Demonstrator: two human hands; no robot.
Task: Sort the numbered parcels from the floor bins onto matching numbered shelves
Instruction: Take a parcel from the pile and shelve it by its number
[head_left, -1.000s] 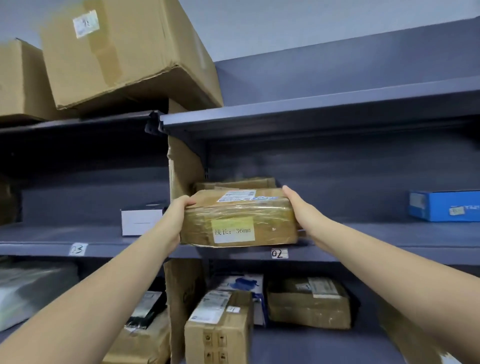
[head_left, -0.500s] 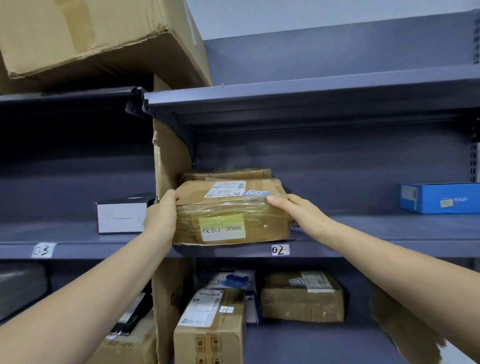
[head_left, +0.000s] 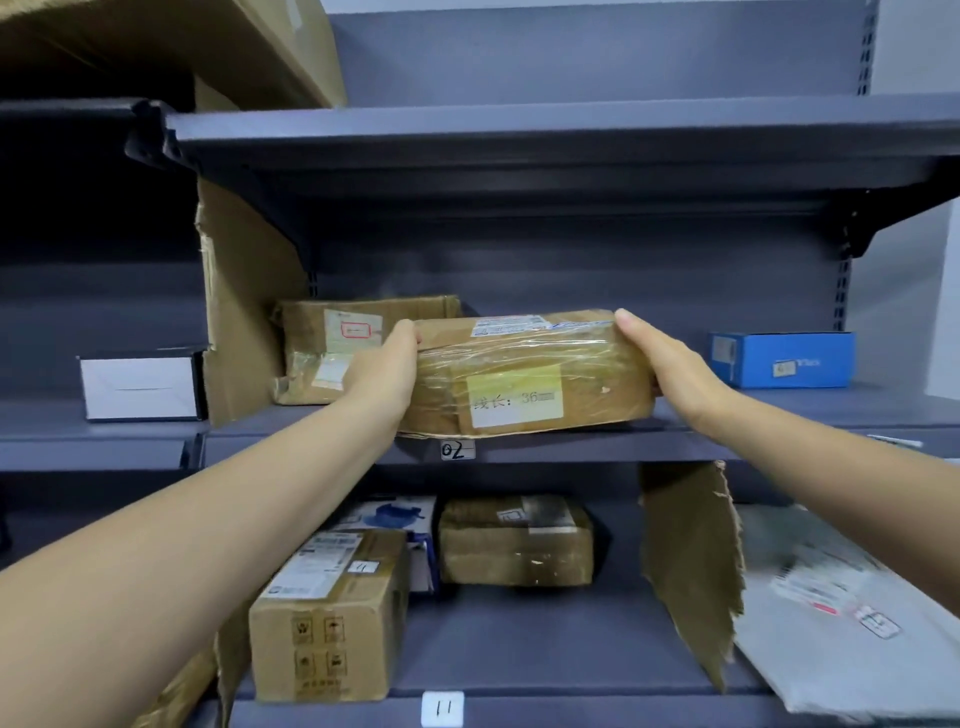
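Parcel (head_left: 530, 376) now further right on shelf 02 (head_left: 571, 447), between both hands' grasping fingers (head_left: 631, 322).

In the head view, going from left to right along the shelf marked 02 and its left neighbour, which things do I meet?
White box → cardboard divider → brown box → left hand → taped parcel → right hand → blue box.

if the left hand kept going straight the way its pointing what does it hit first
Probably the brown box already on the 02 shelf; the left hand points toward it, though depth is unclear.
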